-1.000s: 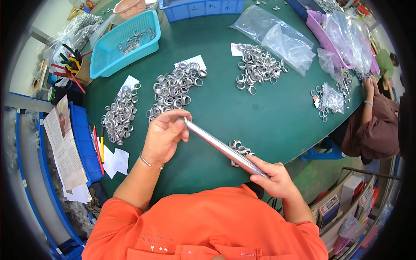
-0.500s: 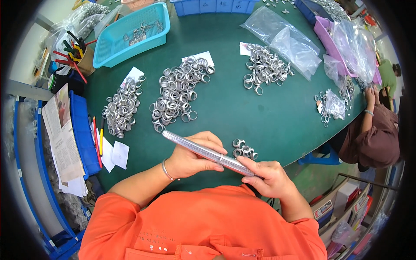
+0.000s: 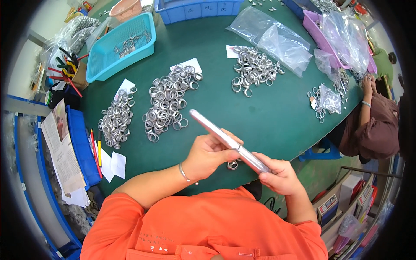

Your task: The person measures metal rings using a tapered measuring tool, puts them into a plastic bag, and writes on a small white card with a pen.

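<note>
A long tapered metal ring mandrel (image 3: 213,128) is held slantwise over the near edge of the table, its narrow tip up and to the left. Around its shaft sits a silver ring (image 3: 238,148), pinched between the thumb and fingers of my left hand (image 3: 208,157). My right hand (image 3: 281,177) is closed round the thick lower end of the mandrel. Below the mandrel a few loose rings (image 3: 232,165) show, mostly hidden by my hands. Farther off lie three heaps of rings: left (image 3: 116,122), middle (image 3: 167,102) and right (image 3: 256,67), each by a paper slip.
A turquoise basket (image 3: 93,71) with small metal parts and a blue bin (image 3: 199,16) stand at the back. Clear plastic bags (image 3: 281,47) lie far right near a purple basket (image 3: 318,37). A person in brown (image 3: 372,125) sits at right. Newspaper (image 3: 63,147) and pencils lie left.
The mandrel has swung steeper and shifted right, with both hands moving along. The view has turned slightly, and my hands now cover most of the small near group of rings.
</note>
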Demonstrator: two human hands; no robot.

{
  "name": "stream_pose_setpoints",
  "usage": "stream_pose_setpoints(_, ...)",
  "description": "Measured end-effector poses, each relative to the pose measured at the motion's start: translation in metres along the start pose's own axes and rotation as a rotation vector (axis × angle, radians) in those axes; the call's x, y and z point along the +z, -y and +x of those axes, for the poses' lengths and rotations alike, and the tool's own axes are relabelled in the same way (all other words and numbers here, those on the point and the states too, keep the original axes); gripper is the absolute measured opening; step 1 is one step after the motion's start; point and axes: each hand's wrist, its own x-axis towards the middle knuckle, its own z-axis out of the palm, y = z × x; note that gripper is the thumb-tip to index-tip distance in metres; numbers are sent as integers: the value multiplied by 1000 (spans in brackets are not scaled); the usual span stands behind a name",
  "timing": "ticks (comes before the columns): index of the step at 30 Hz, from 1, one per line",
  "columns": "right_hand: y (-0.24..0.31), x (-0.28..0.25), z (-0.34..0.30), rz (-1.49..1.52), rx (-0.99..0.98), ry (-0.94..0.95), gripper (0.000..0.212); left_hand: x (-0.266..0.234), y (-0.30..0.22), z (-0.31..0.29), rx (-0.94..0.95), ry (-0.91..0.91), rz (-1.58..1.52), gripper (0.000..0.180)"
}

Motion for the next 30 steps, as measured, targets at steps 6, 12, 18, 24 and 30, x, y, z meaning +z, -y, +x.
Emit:
stream_pose_setpoints(6,-11,-9,-8,-559,-347,-224,48,17,4,27,-66,97,77,22)
stream_pose_setpoints(12,-35,-21,-22,771,10,159,53,23,5,30,-133,170,195,24)
stream_pose_setpoints(18,-38,-4,-17,778,-13,-10,53,23,-2,39,-260,99,169,23)
stream_pose_setpoints(24,-31,-1,6,-736,-482,-400,49,2,-6,43,-142,-71,40,23)
stream_pose_setpoints(30,-38,-4,-11,-500,-225,-507,46,-30,-15,87,483,-290,950,22)
